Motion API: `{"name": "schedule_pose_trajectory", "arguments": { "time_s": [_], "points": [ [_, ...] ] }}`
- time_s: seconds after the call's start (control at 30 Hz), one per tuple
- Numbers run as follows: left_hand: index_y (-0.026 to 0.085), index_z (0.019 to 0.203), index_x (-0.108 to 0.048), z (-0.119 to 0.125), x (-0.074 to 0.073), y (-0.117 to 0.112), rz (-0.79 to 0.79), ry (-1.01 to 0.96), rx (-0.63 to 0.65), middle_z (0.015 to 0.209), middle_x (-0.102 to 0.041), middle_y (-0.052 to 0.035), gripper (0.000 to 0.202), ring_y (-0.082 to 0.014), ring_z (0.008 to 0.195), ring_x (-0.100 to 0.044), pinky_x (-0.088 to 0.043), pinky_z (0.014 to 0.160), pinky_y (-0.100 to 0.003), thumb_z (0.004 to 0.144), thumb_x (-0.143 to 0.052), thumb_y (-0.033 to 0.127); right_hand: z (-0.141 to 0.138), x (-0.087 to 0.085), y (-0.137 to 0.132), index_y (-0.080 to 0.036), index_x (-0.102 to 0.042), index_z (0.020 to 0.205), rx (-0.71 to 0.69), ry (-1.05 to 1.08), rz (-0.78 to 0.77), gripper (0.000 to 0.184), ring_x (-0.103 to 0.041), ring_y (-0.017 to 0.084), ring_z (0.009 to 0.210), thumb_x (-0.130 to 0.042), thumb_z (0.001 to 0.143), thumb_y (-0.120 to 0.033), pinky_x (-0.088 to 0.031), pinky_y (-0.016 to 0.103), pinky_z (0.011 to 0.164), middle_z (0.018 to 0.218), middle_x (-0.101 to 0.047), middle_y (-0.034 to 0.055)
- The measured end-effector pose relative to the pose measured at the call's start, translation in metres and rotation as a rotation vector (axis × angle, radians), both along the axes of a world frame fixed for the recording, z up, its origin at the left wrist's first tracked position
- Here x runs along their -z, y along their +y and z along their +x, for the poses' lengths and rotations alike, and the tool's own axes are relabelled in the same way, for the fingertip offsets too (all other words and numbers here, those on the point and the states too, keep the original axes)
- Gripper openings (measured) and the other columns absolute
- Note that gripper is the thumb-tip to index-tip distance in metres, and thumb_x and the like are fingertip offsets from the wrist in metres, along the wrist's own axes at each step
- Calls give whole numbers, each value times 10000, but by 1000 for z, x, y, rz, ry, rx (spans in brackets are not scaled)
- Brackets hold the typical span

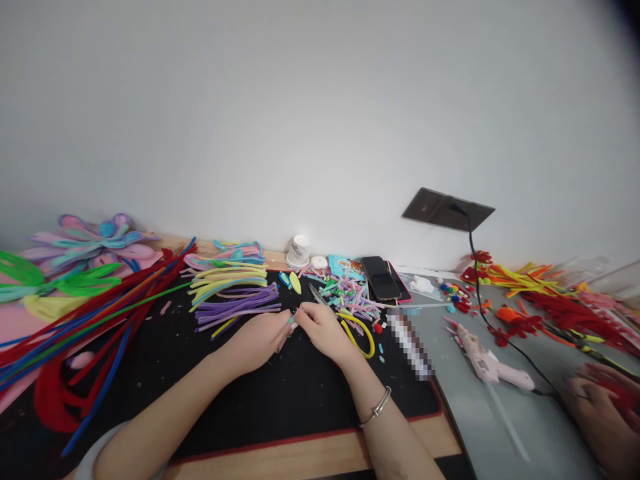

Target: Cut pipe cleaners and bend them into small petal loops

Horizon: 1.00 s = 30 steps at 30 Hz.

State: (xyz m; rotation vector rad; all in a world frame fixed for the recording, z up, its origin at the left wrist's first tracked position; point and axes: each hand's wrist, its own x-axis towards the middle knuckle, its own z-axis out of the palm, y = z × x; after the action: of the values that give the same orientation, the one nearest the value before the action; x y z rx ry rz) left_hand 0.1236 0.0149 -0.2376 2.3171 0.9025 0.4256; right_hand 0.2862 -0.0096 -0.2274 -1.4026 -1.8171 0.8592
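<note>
forearms [185,400] converging, left hand [260,337] and right hand [323,327] pinch a teal piece [291,321] above black mat [260,407], pale wall [300,120] beyond.

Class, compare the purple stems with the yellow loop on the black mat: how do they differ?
The purple stems lie nearly straight; the yellow loop is curved. The stems form a bundle of purple; the loop is bright yellow. The stems lie near the left hand, the loop near the right hand. Both rest on the black mat.
</note>
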Motion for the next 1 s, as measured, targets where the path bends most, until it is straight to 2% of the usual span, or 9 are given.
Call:
{"name": "schedule_pose_trajectory", "arguments": {
  "time_s": [0.13,0.3,0.43,0.53,0.67,0.87,1.0],
  "points": [
    [202,625,-415,0,-5,-3,-93,-64,23,577,-529,-3,374,-147,548,-474,-316,592,-283,921,-245,356,1,-3,-1,-187,-310,565,-34,73,-21,320,-292,89,528,-401,859,-273,-220,221,496,550,-299,-57],
    [198,673,-444,1,-11,-6,-332,-245,103,596,-544,8,422,-139,600,-497,-363,651,-264,926,-198,428,4,-7,-3,-194,-317,588,-115,226,-145,324,-253,83,485,-399,873,-324,-208,212,462,521,-303,-64],
    [197,682,-439,2,-11,-6,-364,-277,96,601,-535,12,405,-139,614,-493,-363,650,-252,923,-208,426,4,-4,-3,-191,-348,590,-124,321,-201,345,-230,75,455,-431,862,-387,-180,210,431,498,-291,-72],
    [199,667,-409,2,-8,-4,-293,-233,49,569,-491,24,376,-133,562,-456,-336,589,-248,921,-226,405,4,3,-1,-188,-385,605,-102,386,-252,347,-218,71,430,-441,856,-421,-161,211,413,490,-277,-78],
    [203,669,-383,1,-4,-1,-109,-115,-33,605,-466,16,329,-139,550,-421,-281,531,-253,916,-250,374,4,11,2,-186,-392,564,-29,422,-283,407,-236,71,410,-413,864,-461,-171,214,410,466,-285,-71],
    [190,776,-455,2,-4,-1,177,158,-80,711,-576,-56,253,-192,653,-531,-305,572,-278,917,-258,264,-1,15,2,-192,-392,517,22,408,-337,470,-207,69,373,-385,856,-518,-141,232,393,424,-274,-68],
    [163,839,-501,5,0,-3,333,307,-53,778,-618,-93,257,-223,736,-574,-354,614,-295,918,-260,206,-5,16,2,-198,-332,533,63,414,-354,395,-173,54,369,-416,840,-433,-129,225,389,438,-237,-87]
  ]
}}
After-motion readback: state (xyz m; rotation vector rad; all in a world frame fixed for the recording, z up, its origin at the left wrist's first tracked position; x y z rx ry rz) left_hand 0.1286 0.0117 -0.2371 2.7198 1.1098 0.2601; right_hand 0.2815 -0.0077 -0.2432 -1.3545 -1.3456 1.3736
